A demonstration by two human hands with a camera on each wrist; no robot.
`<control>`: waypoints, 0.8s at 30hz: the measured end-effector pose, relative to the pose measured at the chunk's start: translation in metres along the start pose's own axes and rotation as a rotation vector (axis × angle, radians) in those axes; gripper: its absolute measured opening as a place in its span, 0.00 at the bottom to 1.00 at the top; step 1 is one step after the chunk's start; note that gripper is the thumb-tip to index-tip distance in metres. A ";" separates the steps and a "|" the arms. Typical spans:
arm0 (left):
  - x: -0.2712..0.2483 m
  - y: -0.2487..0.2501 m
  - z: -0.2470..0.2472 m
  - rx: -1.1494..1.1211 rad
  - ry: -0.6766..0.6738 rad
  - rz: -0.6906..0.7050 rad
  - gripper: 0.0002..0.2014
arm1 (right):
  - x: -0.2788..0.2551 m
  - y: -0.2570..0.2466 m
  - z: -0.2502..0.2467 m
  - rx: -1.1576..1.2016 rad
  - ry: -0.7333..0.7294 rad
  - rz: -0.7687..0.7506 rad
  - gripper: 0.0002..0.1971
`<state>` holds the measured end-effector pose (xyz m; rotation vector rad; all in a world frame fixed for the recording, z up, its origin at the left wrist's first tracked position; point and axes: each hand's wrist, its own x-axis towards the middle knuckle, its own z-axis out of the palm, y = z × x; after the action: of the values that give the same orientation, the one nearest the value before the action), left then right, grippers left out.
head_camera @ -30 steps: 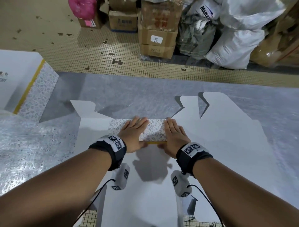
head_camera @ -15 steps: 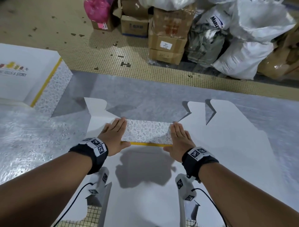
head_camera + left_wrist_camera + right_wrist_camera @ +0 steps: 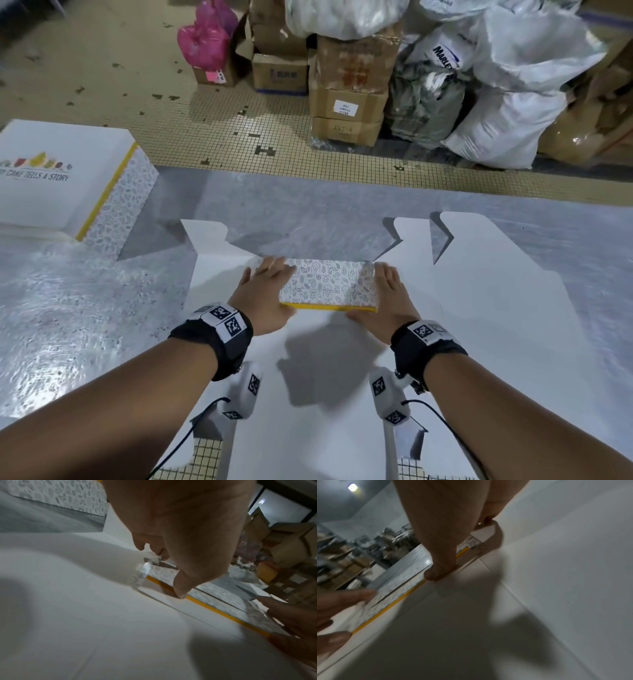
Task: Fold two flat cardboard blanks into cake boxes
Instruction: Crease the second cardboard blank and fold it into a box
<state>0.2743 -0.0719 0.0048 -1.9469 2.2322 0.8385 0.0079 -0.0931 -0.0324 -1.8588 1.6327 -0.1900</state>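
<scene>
A large white cardboard blank (image 3: 496, 308) lies flat on the grey mat. Its far flap (image 3: 329, 284), patterned with a yellow edge, is folded back toward me over the white panel. My left hand (image 3: 263, 298) lies on the flap's left end with straight fingers, and its thumb (image 3: 180, 592) touches the yellow edge. My right hand (image 3: 387, 298) lies the same way on the right end, thumb (image 3: 435, 574) at the yellow edge. Whether the flap (image 3: 399, 582) lies fully flat or a little raised I cannot tell. A finished cake box (image 3: 61, 178) stands at the far left.
Beyond the grey mat (image 3: 308, 205) the tiled floor (image 3: 102, 85) holds stacked brown cartons (image 3: 349, 102), white sacks (image 3: 507, 130) and a pink bag (image 3: 205, 41). Notched side flaps (image 3: 411, 236) of the blank stick out left and right of my hands.
My hands have slid apart along the folded flap, from near its middle out to its two ends. The flap stays folded over the panel.
</scene>
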 end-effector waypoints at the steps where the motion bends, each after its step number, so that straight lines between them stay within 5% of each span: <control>1: 0.000 0.006 0.001 -0.004 -0.009 0.065 0.43 | -0.001 0.002 0.000 0.021 0.018 -0.013 0.51; 5: 0.007 0.019 0.012 0.059 -0.056 0.182 0.49 | 0.000 0.004 -0.013 0.177 -0.002 0.016 0.20; 8: 0.013 0.022 0.009 -0.113 0.056 0.181 0.35 | -0.003 0.013 -0.023 0.326 -0.017 0.110 0.26; 12: 0.017 0.033 -0.020 -0.375 0.119 0.177 0.21 | -0.001 0.018 -0.028 0.493 -0.001 0.145 0.16; 16: 0.027 0.044 -0.050 -0.361 0.193 0.251 0.10 | -0.002 0.015 -0.033 0.602 0.022 0.141 0.18; 24: 0.055 0.062 -0.074 -0.325 0.412 0.309 0.15 | 0.014 -0.003 -0.055 0.691 0.258 0.047 0.09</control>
<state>0.2273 -0.1499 0.0684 -2.0997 2.8494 0.9566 -0.0139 -0.1259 0.0079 -1.2960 1.5059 -0.8833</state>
